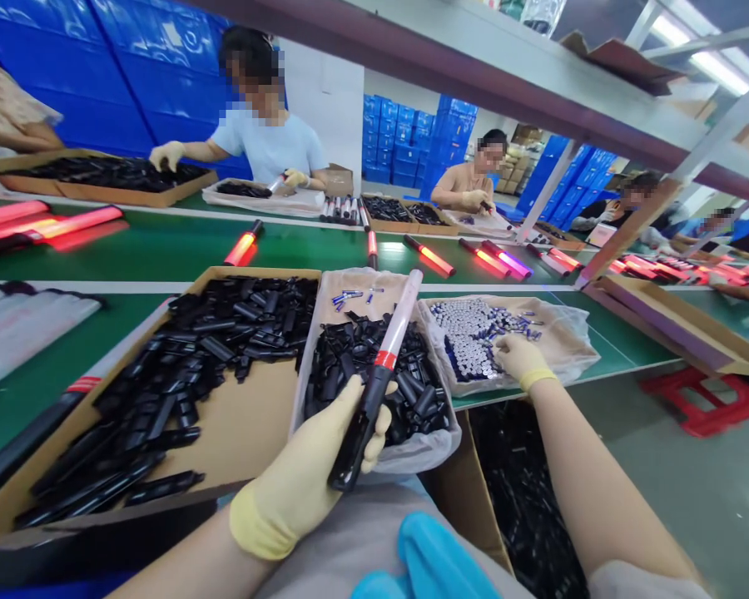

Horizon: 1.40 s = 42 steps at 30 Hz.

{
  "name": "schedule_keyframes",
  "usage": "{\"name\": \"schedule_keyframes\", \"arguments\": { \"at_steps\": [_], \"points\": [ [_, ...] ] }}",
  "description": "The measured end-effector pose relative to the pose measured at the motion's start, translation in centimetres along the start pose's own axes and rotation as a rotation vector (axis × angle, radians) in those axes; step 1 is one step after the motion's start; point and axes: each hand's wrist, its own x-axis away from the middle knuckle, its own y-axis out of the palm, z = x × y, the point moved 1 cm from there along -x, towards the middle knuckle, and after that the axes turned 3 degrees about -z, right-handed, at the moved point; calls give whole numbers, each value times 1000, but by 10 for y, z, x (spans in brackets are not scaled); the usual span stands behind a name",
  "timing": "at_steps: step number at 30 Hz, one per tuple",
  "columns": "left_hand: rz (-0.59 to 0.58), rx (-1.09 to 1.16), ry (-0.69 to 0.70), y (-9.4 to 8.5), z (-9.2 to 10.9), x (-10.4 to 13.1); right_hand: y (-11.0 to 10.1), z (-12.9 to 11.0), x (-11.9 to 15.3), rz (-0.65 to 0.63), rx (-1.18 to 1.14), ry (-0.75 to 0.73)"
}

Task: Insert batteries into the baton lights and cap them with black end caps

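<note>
Slanting across the worker's front, a light stick (378, 381) sits in the left hand (318, 445), whose fingers wrap its black handle (354, 449). Its long axis runs from 7 o'clock, the dark end pointing back at the worker, to 1 o'clock, where the white tube (403, 314) rises over a tray (405, 456) of black parts (334, 358). The right hand (523, 359) is down at the batteries (471, 333), at 2 o'clock from that dark end and well apart from it. Its fingers are bent inward, but from where I stand I cannot tell whether they pinch a battery. It is clearly the nearer hand to the batteries. A cardboard box (243, 424) lies at 10 o'clock.
</note>
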Motion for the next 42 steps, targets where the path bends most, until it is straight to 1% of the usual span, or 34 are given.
{"name": "schedule_keyframes", "arguments": {
  "at_steps": [3, 7, 10, 13, 15, 16, 18, 19, 20, 21, 22, 23, 25, 27, 30, 33, 34, 35, 38, 40, 42],
  "points": [
    [30, -26, -12, -3, -9, 1, 6, 3, -6, -5, -47, -2],
    [30, -105, 19, -3, -11, 4, 8, -1, -9, 8, -140, -36],
    [-8, -84, 33, 0, -10, 6, 4, -4, -11, 37, -229, -60],
    [-57, -67, 59, 2, -9, 7, -7, -11, -3, 120, -348, -90],
    [-76, -73, 79, 3, -9, 7, -16, -26, 18, 186, -443, -132],
    [-77, -78, 91, 3, -9, 7, -21, -37, 35, 206, -509, -176],
    [-71, -93, 122, 4, -10, 6, -28, -66, 80, 204, -661, -315],
    [-60, -102, 146, 5, -11, 5, -30, -82, 105, 179, -850, -467],
    [-47, -106, 176, 6, -11, 4, -31, -99, 129, 144, -962, -611],
    [-31, -104, 213, 7, -11, 4, -32, -114, 151, 138, -968, -722],
    [-14, -100, 252, 8, -12, 3, -31, -128, 170, 160, -936, -844],
    [4, -93, 289, 9, -11, 3, -29, -139, 184, 187, -899, -939],
    [40, -74, 345, 12, -11, 3, -22, -154, 197, 269, -833, -1064],
    [70, -62, 366, 13, -10, 5, -13, -160, 197, 344, -821, -1111],
    [103, -45, 371, 13, -8, 8, -3, -161, 194, 452, -762, -1116],
    [156, -76, 378, 12, -8, 10, 1, -163, 196, 584, -669, -1113],
    [181, -93, 385, 11, -7, 10, 1, -164, 197, 603, -656, -1112],
    [205, -116, 390, 9, -7, 10, 1, -165, 198, 594, -653, -1116],
    [293, -179, 399, 1, -6, 10, 2, -169, 199, 490, -635, -1171],
    [356, -173, 403, -4, -4, 9, 4, -173, 201, 446, -600, -1215],
    [394, -123, 400, -6, -1, 9, 5, -177, 203, 411, -571, -1229]
  ]
}}
